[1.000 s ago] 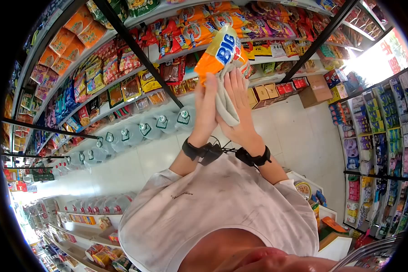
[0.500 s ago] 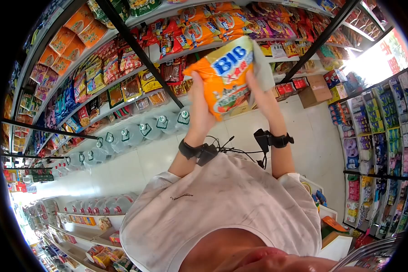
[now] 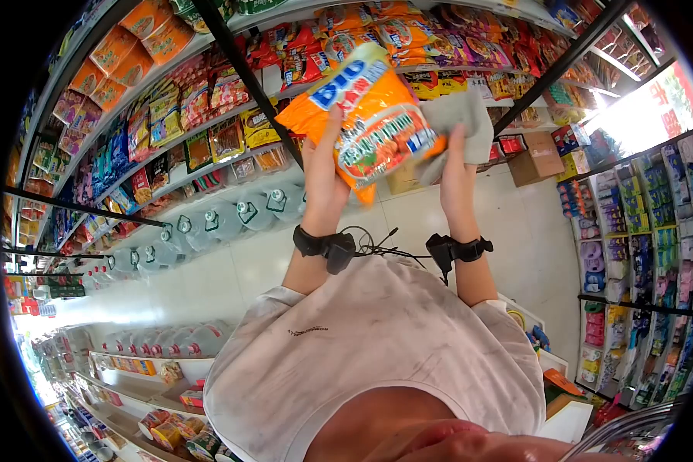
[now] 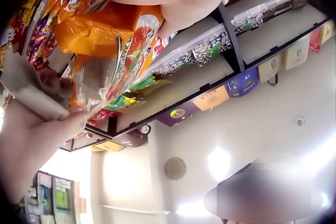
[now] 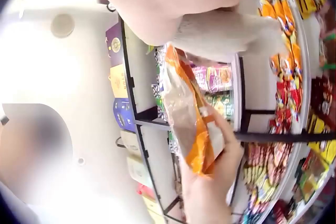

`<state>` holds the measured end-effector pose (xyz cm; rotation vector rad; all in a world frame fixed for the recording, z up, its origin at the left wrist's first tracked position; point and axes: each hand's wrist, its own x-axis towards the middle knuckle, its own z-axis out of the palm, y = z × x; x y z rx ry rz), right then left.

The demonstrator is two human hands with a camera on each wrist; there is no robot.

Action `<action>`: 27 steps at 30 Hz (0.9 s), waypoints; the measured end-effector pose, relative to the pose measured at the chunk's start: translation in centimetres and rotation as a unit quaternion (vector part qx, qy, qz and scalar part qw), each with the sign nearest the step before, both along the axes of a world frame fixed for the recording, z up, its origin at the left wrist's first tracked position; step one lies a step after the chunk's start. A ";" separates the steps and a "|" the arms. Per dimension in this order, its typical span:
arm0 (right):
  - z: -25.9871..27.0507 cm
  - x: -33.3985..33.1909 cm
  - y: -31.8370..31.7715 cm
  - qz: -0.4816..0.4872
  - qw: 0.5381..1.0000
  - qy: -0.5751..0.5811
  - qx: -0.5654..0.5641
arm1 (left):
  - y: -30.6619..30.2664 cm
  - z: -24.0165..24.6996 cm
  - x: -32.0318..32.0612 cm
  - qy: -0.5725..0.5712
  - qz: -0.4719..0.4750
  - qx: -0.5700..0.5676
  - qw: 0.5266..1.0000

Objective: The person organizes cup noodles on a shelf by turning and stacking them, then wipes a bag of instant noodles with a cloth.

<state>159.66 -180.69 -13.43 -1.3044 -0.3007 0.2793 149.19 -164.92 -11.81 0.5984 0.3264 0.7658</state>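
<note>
An orange and yellow packet of instant noodles (image 3: 385, 123), marked BIG, is held up tilted before the chest. My left hand (image 3: 327, 181) grips it by its left side, thumb over the printed front. In the right wrist view the packet's clear back (image 5: 181, 106) shows, with the left hand (image 5: 212, 187) around its end. A grey cloth (image 3: 466, 119) is in my right hand (image 3: 458, 181), the thumb lying over it. The cloth meets the packet's right edge. In the left wrist view the right hand (image 4: 31, 140) and cloth (image 4: 37, 87) are beside the packet's clear side.
Shelves ahead carry stacked orange noodle packets (image 3: 404, 35), noodle tubs (image 3: 146, 19) and small snack bags. Large water bottles (image 3: 246, 212) line the floor at left. A cardboard box (image 3: 535, 158) stands right of the shelf. Black cables (image 3: 385, 250) hang between the wrists.
The hands have moved apart from close together. The packet has turned its printed front to the head camera and tilted. The cloth has shifted from between the hands to the packet's right edge.
</note>
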 end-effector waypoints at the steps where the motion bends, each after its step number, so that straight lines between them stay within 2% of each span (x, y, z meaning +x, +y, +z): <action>1: -0.3 0.0 0.1 0.029 0.999 -0.016 0.004 | 0.4 0.0 -0.2 -0.013 0.020 -0.020 1.000; 3: -1.2 -0.1 0.7 0.088 0.995 -0.045 0.012 | 1.1 -0.3 -0.7 -0.029 0.038 -0.022 0.999; 4: -1.3 -0.7 1.1 0.116 0.990 0.031 0.076 | 1.4 -0.4 -1.0 -0.030 0.040 -0.022 0.999; 7: -0.4 -2.5 2.3 0.168 0.983 -0.029 0.067 | 2.0 -0.9 -2.0 -0.004 0.044 -0.039 0.998; 10: 0.9 -3.5 3.8 0.175 0.981 -0.069 0.058 | 2.9 -0.6 -3.4 -0.009 0.055 -0.029 0.998; 13: 2.9 -4.8 4.5 0.149 0.961 -0.211 -0.101 | 4.4 -0.5 -5.2 -0.004 0.075 0.005 0.997; 16: 2.7 -6.5 6.4 0.071 0.935 -0.342 -0.065 | 5.3 0.0 -7.0 -0.039 0.078 -0.025 0.996; 18: 1.0 -7.4 7.8 0.087 0.985 -0.151 -0.003 | 6.0 -0.2 -8.0 -0.051 0.105 -0.038 0.992; 19: 0.4 -7.7 8.2 0.092 0.994 -0.052 0.025 | 6.2 -0.4 -8.3 -0.049 0.128 -0.040 0.990; 21: 0.0 -8.5 8.8 0.180 0.984 -0.016 -0.006 | 6.8 -0.8 -8.8 -0.044 0.150 -0.036 0.987; 23: -2.3 -10.1 10.2 0.205 0.974 -0.086 -0.041 | 7.1 -1.2 -9.0 -0.038 0.150 -0.026 0.988; 24: -2.7 -10.7 10.7 0.199 0.978 -0.067 0.008 | 7.2 -1.4 -9.2 -0.031 0.139 -0.038 0.989; 27: -1.4 -10.8 10.0 0.222 0.973 -0.034 -0.053 | 7.3 -1.8 -9.5 -0.012 0.123 -0.060 0.991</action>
